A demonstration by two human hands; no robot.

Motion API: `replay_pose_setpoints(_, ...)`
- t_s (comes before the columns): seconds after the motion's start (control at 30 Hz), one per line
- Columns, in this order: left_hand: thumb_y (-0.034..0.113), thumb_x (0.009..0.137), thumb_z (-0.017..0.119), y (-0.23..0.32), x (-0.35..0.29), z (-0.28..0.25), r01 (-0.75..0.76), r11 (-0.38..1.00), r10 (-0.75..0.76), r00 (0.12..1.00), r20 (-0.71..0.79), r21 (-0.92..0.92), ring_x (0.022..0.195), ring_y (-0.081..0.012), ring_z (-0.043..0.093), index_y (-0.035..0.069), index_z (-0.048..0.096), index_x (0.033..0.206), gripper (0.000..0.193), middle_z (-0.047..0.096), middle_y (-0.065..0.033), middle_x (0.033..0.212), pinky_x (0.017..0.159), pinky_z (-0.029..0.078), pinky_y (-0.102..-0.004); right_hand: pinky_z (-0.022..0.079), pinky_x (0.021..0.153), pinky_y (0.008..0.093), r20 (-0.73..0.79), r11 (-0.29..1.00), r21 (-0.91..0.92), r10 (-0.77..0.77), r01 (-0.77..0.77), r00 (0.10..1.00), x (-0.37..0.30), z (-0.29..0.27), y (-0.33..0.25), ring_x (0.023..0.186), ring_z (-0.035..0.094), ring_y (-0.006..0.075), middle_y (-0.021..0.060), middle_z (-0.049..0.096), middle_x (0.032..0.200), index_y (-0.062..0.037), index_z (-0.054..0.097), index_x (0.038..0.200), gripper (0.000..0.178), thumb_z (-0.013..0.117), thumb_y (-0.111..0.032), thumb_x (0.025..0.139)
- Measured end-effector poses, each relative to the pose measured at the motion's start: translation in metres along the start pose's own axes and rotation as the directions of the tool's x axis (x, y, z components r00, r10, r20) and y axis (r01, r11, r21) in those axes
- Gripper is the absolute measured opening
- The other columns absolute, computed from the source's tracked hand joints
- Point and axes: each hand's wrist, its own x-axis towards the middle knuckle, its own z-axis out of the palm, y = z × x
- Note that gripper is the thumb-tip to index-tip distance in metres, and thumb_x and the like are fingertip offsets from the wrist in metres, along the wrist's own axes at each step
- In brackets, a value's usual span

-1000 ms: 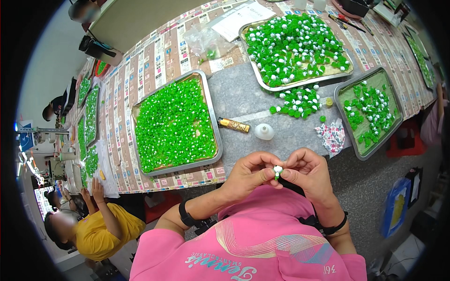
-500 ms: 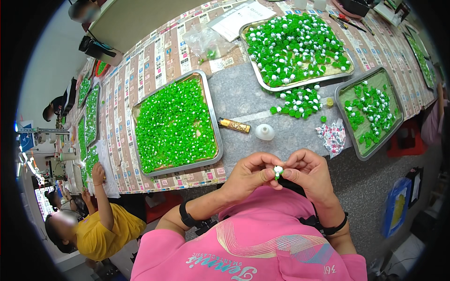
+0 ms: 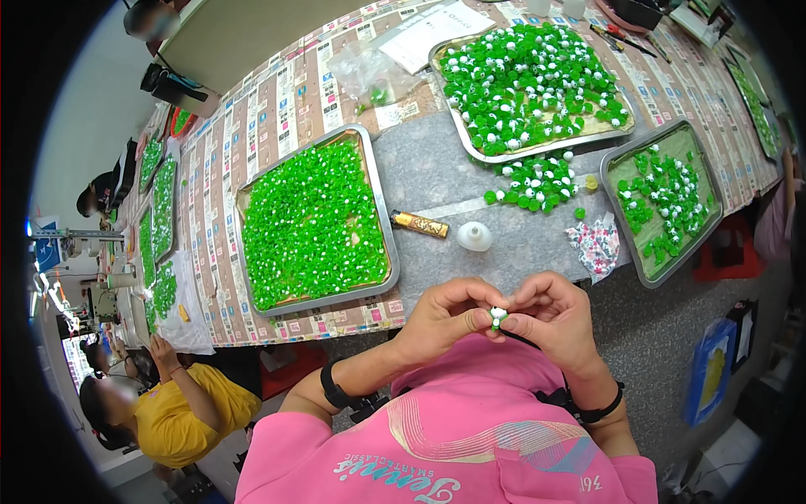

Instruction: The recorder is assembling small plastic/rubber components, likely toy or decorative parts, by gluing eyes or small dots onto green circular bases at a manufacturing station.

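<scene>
A tiny figurine (image 3: 498,313) with a white head and a green body is pinched between my two hands, just over the table's near edge. My left hand (image 3: 447,317) grips it with thumb and fingers from one side. From the other side my right hand (image 3: 557,316) presses thumb and fingers on it. The fingers partly cover the figurine. Ahead of my hands stands a small white bottle (image 3: 474,238), and left of it lies a dark stick with gold markings (image 3: 420,224). A crumpled floral cloth (image 3: 594,249) lies to the right.
Metal trays of small green and white pieces stand at the left (image 3: 389,244), at the back (image 3: 462,143) and at the right (image 3: 646,267). A loose heap of green-and-white pieces (image 3: 537,183) lies before the back tray. A co-worker in yellow (image 3: 197,412) sits at far left.
The figurine has tilted slightly and sits a little lower between my fingertips. At far left the co-worker's raised arm has drawn down and back from the table.
</scene>
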Motion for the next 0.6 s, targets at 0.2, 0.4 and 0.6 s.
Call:
replay_pose_setpoints(0.2,0.007,0.087,0.061,-0.0027,-0.0009,0.0001,-0.083,0.995,0.082,0.997,0.009,0.055,0.085,-0.0221,0.063,-0.001,0.061,0.101,0.016,0.056,-0.0108,0.097,0.078,0.054,-0.0332,0.054,0.071,0.0261,0.014,0.984,-0.141,-0.112,0.112,0.994,-0.0029,0.0004,0.0016,0.081,0.065,0.0164,0.0111,0.063,0.088,0.0023,0.053,0.091,0.020,0.067,0.008,0.077)
replay_pose_setpoints(0.4,0.006,0.087,0.061,-0.0070,-0.0011,-0.0020,-0.097,0.994,0.096,0.995,0.021,0.055,0.085,-0.0215,0.063,0.000,0.061,0.101,0.016,0.057,-0.0106,0.096,0.078,0.053,-0.0322,0.054,0.071,0.0254,0.024,0.986,-0.136,-0.095,0.098,0.995,-0.0025,-0.0010,0.0007,0.080,0.065,0.0154,0.0106,0.063,0.087,0.0012,0.052,0.086,0.020,0.067,0.008,0.076)
replay_pose_setpoints(0.6,0.005,0.086,0.062,-0.0054,-0.0016,-0.0005,-0.095,0.995,0.095,0.995,0.013,0.042,0.085,-0.0188,0.061,0.000,0.062,0.100,0.015,0.057,-0.0098,0.095,0.078,0.052,-0.0301,0.053,0.072,0.0248,0.044,0.984,-0.152,-0.088,0.093,0.995,-0.0018,-0.0017,-0.0011,0.081,0.065,0.0144,0.0103,0.063,0.087,0.0007,0.051,0.084,0.020,0.068,0.007,0.076)
